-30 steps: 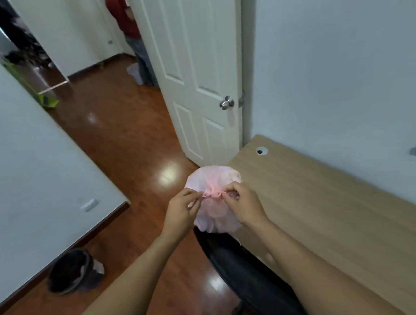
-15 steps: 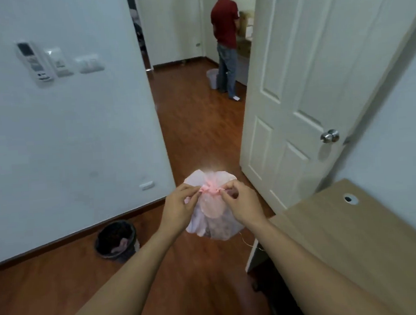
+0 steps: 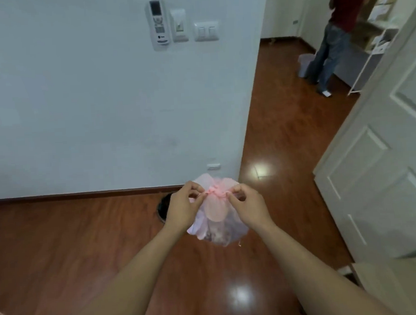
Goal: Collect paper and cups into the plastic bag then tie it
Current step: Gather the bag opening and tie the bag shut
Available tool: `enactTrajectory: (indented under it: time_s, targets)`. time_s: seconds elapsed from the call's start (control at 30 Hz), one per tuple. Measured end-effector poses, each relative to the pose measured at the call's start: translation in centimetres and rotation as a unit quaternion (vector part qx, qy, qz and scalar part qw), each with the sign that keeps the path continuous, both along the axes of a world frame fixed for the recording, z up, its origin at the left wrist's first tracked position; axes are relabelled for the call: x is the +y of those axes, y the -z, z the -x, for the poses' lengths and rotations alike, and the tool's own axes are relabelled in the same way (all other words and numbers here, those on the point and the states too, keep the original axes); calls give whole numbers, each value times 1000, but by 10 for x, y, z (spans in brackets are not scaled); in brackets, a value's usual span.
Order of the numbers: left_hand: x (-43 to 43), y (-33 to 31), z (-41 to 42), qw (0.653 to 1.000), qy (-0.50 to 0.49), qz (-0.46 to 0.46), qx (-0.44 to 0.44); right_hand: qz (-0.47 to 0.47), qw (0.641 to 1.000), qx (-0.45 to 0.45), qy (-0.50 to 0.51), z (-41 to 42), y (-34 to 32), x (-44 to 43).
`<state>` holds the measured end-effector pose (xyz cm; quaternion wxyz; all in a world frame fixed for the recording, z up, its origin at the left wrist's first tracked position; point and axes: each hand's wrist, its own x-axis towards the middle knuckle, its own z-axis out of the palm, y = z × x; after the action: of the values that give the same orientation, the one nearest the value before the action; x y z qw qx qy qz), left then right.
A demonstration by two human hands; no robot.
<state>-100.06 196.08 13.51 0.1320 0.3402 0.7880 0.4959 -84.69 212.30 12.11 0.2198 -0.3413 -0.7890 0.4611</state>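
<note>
Plastic bag, thin pink film, hangs in mid-air over the wood floor. Nothing is under it; only the two hands carry it. It is in front of the wall, close to the wall's outer corner.

Left hand pinches the gathered end on the left of the knot, with thumb and fingertips closed tight on the film. Right hand pinches the opposite end the same way. Both grips are narrow and fingertip-only. The knot looks bunched but I can't tell if it is cinched or only a first loop. Contents show dimly through the film: a pale rounded shape and darker crumpled bits lower down. Can't tell which is paper and which is a cup.

Risks, as judgement:
- The whole bag's weight hangs from two small pinches. If an end slips out during the pull, the bag drops and the mouth may reopen, spilling onto the floor.
- The film looks flimsy, so a hard or uneven outward pull could tear the ends or the neck.
- A knot left as a single loop may loosen once released, so a second pass is probably needed.
- A thin strand dangles at the bag's lower right and could snag.

A dark bin sits at the foot of the wall, mostly hidden behind the left hand. An open door is on the right. A second person stands far off, well apart.
</note>
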Motion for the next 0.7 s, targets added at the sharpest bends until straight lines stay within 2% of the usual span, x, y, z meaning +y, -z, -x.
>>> enactTrajectory:
  time_s: [0.5,0.7]
  targets:
    - [-20,70,168,987,-103,108,-53,70,980,-103,-152,213,85,26]
    - [-3,97,232,968,-141,196,-69,91,959,-168,-210,284,113,51]
